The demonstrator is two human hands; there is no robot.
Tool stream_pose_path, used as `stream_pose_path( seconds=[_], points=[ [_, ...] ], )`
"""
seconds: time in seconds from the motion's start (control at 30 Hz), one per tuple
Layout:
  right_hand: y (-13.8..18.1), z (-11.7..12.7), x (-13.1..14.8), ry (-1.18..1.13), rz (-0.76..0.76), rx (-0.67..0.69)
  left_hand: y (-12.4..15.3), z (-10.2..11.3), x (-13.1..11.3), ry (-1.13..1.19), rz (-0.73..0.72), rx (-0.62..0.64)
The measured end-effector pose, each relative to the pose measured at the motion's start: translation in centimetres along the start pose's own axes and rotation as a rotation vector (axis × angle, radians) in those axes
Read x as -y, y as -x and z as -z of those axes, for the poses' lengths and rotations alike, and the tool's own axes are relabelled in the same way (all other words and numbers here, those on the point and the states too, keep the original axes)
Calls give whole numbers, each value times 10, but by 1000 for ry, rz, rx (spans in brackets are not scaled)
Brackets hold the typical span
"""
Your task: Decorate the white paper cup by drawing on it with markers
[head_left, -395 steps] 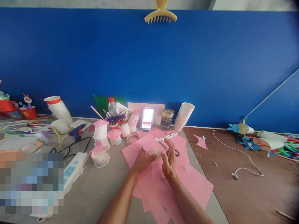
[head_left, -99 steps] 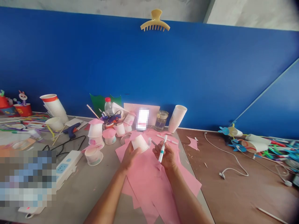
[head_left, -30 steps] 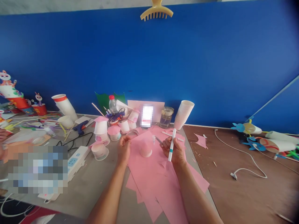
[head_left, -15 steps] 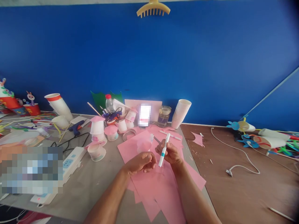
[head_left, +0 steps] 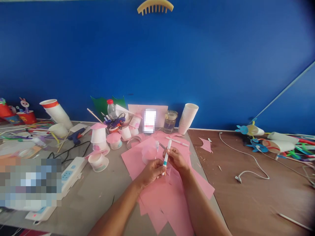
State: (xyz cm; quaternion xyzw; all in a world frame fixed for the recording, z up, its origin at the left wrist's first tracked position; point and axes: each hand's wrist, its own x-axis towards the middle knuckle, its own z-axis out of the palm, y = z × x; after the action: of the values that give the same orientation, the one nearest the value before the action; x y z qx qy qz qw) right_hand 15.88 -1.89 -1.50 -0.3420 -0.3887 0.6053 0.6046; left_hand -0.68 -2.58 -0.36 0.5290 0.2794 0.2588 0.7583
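Note:
A white marker (head_left: 166, 156) with a teal band is held upright at a slant between both hands, over the pink paper (head_left: 157, 193). My right hand (head_left: 176, 158) grips its upper part with the fingertips. My left hand (head_left: 155, 170) pinches the lower end, below the teal band. Just beyond my left hand lies a round pink paper piece (head_left: 148, 154), partly hidden by that hand. Another pale marker (head_left: 177, 141) rests on the paper behind my right hand.
A stack of paper cups (head_left: 188, 118) and a glass jar (head_left: 170, 121) stand by the blue wall. Pink-topped cups (head_left: 98, 136) sit to the left, near a glue gun (head_left: 76, 135) and a power strip (head_left: 66, 178). A white cable (head_left: 246, 154) lies on the brown table.
My left hand has closed on the marker's lower end, where before it was beside it with curled fingers. My right hand still holds the upper part. The view has shifted slightly right.

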Motion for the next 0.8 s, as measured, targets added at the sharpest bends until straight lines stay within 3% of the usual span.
stream_pose_path(
  seconds=[0.33, 0.8],
  points=[
    [-1, -5, -1, 37, 49, -39, -2, 0, -1, 251, 72, 134],
    [-1, -12, -2, 79, 91, -99, -5, 3, 8, 437, 97, 115]
  ],
)
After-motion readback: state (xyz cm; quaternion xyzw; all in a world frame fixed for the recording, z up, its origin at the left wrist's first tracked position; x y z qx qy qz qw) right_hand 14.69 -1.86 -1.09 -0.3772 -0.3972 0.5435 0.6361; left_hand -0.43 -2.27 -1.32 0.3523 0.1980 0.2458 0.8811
